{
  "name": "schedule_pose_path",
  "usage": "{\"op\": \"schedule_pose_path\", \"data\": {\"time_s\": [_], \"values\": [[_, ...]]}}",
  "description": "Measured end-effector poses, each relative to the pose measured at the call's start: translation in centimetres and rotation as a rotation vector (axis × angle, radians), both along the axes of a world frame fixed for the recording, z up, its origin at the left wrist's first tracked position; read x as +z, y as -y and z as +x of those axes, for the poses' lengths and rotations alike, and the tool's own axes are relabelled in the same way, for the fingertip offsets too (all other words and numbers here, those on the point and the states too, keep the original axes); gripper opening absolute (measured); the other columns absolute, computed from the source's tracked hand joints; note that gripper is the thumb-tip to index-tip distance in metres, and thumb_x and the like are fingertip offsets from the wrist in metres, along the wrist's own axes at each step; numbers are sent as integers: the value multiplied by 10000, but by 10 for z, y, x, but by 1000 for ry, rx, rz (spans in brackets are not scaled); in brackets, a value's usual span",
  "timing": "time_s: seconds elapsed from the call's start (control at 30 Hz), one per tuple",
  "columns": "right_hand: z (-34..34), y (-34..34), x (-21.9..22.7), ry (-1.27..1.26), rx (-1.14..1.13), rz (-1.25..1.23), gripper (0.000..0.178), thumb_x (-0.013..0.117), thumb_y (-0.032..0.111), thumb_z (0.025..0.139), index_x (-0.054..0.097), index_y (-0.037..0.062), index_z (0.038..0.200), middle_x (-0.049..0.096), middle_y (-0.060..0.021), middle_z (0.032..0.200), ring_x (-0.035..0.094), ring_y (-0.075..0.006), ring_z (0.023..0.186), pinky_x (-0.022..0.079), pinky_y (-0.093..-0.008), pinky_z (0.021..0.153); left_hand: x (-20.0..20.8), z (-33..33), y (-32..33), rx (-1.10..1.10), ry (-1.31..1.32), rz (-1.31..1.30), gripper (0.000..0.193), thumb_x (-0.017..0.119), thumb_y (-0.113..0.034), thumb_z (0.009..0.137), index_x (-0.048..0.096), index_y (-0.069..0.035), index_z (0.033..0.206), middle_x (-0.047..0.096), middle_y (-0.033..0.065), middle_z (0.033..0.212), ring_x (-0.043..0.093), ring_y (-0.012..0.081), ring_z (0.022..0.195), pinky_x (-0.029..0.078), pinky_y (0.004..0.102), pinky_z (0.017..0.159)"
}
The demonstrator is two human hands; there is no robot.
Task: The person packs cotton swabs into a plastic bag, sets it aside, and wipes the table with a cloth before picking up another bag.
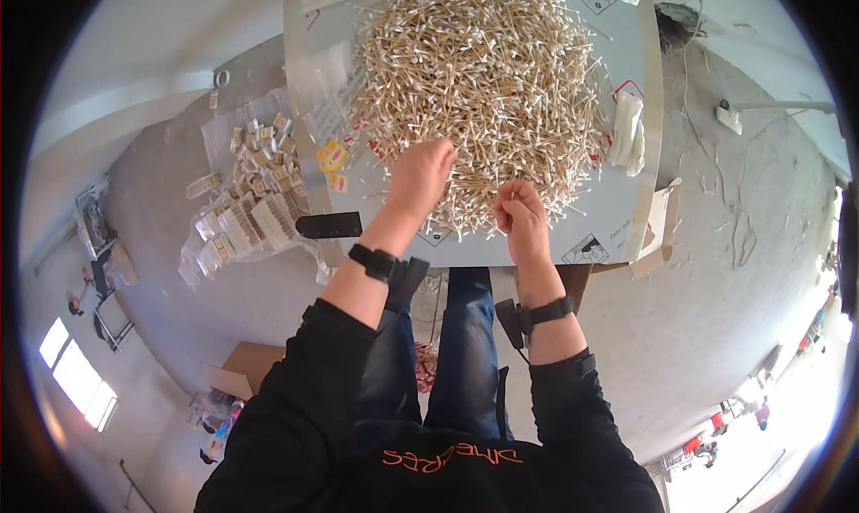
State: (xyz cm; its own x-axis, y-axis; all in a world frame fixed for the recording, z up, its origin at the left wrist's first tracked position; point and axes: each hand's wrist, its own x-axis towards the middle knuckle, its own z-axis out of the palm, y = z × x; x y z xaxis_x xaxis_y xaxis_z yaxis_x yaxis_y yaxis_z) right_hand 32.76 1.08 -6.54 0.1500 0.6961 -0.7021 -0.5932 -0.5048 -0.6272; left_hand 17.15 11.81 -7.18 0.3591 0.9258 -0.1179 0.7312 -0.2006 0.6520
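You have bright, soft light over the floor and the swabs, which look fairly crisp near the middle. At lower left, a window glares white; at lower right, strong light washes out the rim and blurs small details there. Your black sleeves swallow detail. The fisheye bends straight edges, black fills the corners, and faint orange flare tints the lower left rim.
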Motion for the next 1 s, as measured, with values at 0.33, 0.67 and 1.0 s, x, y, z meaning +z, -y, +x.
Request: {"op": "schedule_pose_path", "data": {"time_s": [0.33,0.67,1.0], "values": [[-8,-23,4,250,120,2,80,560,74,875,531,17,923,597,-29,736,386,-14,514,306,-169,464,21,2,16,-227,82,40,73,581,-54,772,512,-28,772,571,102,703,575,287,653,473,370,586],[-23,-26,11,-173,-229,44,51,524,59,900,513,13,881,596,-80,753,389,-47,473,281,-175,413,32,-4,23,222,488,-332,131,657,-65,789,614,-17,903,627,67,769,594,140,690,481,253,635],[-36,-27,16,-395,-241,27,84,490,98,922,518,43,864,556,-48,764,369,-61,485,282,-185,418,30,-12,27,586,920,-810,96,619,-114,849,627,-32,897,602,-9,754,530,51,663,429,190,620]]}}
